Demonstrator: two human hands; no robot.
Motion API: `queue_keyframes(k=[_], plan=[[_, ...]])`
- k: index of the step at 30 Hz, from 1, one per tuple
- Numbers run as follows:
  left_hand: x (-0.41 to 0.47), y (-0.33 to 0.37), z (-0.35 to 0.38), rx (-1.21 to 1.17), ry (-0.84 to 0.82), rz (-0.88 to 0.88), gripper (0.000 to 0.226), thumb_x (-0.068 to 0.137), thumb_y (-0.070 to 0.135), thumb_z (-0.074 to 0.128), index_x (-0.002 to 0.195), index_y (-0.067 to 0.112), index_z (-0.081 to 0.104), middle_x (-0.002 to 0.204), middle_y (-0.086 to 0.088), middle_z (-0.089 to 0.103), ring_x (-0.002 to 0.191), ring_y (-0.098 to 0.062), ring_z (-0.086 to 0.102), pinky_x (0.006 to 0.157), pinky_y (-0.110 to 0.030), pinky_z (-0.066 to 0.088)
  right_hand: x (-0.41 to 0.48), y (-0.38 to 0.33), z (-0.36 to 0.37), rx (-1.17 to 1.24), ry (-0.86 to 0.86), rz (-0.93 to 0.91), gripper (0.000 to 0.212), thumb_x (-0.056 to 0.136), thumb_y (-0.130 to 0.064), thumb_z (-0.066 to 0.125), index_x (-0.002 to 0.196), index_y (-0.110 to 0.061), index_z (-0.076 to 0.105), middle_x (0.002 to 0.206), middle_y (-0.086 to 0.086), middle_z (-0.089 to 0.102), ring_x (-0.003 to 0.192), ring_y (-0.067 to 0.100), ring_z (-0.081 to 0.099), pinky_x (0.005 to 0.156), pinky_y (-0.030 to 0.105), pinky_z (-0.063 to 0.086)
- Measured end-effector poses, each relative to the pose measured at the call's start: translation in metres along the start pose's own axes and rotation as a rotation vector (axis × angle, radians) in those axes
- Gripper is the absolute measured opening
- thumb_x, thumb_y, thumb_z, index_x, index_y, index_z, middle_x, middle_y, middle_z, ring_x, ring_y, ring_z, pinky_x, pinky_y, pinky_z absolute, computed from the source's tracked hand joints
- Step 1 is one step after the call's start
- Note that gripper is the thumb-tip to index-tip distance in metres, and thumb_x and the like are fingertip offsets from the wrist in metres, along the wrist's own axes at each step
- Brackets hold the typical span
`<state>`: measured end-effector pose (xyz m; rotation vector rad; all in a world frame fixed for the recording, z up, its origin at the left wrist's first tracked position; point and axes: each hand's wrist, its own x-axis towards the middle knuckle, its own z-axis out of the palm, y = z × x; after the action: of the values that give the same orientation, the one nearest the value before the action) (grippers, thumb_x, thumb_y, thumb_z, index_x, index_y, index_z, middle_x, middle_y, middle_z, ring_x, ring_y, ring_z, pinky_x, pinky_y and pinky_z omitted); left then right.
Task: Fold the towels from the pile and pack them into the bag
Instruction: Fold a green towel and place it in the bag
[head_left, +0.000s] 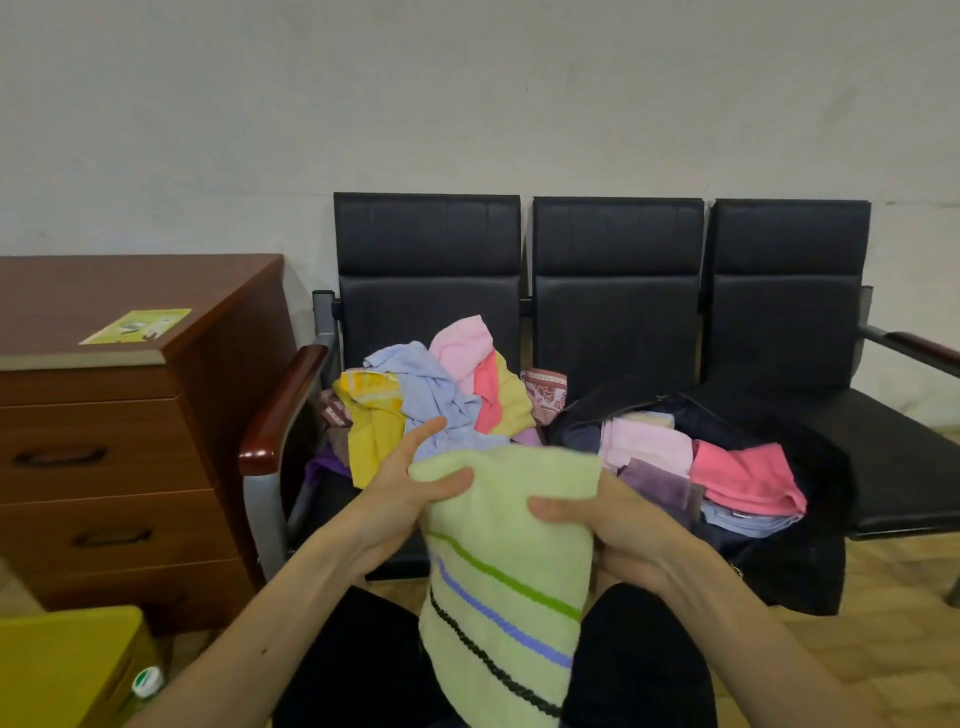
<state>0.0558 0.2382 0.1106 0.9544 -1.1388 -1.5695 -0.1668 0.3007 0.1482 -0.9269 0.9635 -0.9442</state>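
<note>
The left hand (410, 488) and right hand (602, 525) are gripping the pale green striped terry towel (509, 571), fingers (449, 480) clamped on it. Aligning its edges is probably mattering most.

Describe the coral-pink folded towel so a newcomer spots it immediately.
Find the row of three black seats; an open dark bag rests on them, right of the loose pile. Of the folded towels inside, the coral-pink towel lies farthest right, the only vivid one, beside a pale pink towel and a purple towel.
</note>
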Motion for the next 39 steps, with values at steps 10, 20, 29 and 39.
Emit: queue_keyframes(k=[10, 20, 29, 39], plan=[[0.02, 0.047, 0.005, 0.162, 0.097, 0.163, 0.052, 0.076, 0.023, 0.081, 0.123, 0.034, 0.062, 0.134, -0.006, 0.061, 0.11, -0.023, 0.068, 0.092, -0.041, 0.056, 0.016, -0.061, -0.011, -0.454, 0.267, -0.379, 0.065, 0.071, -0.01, 0.085, 0.125, -0.026, 0.052, 0.109, 0.009, 0.07, 0.097, 0.022, 0.071, 0.08, 0.037, 0.061], [0.018, 0.099, 0.0, 0.468, 0.117, 0.35, 0.048, 0.078, 0.024, 0.08, 0.123, 0.031, 0.065, 0.119, 0.0, 0.069, 0.105, -0.018, 0.069, 0.086, -0.043, 0.06, 0.03, -0.084, -0.001, -0.89, 0.426, -0.646, 0.067, 0.074, -0.021, 0.086, 0.135, -0.026, 0.058, 0.12, -0.002, 0.066, 0.102, 0.013, 0.066, 0.09, 0.039, 0.057], [0.016, 0.102, 0.0, 0.601, 0.08, 0.408, 0.053, 0.073, 0.009, 0.085, 0.119, 0.028, 0.065, 0.102, 0.002, 0.075, 0.09, -0.011, 0.073, 0.061, -0.017, 0.056, 0.032, -0.103, -0.012, -1.162, 0.471, -0.651, 0.049, 0.081, -0.027, 0.079, 0.127, -0.024, 0.061, 0.123, -0.002, 0.064, 0.112, 0.023, 0.058, 0.092, 0.047, 0.053], [0.023, 0.101, -0.002, 0.741, 0.087, 0.447, 0.038, 0.078, 0.02, 0.083, 0.115, 0.018, 0.072, 0.102, 0.003, 0.076, 0.092, -0.013, 0.074, 0.083, -0.039, 0.061, 0.036, -0.108, -0.019, -1.294, 0.432, -0.554, 0.026, 0.09, -0.032, 0.069, 0.112, -0.019, 0.072, 0.106, 0.003, 0.071, 0.093, 0.022, 0.065, 0.082, 0.04, 0.054]])
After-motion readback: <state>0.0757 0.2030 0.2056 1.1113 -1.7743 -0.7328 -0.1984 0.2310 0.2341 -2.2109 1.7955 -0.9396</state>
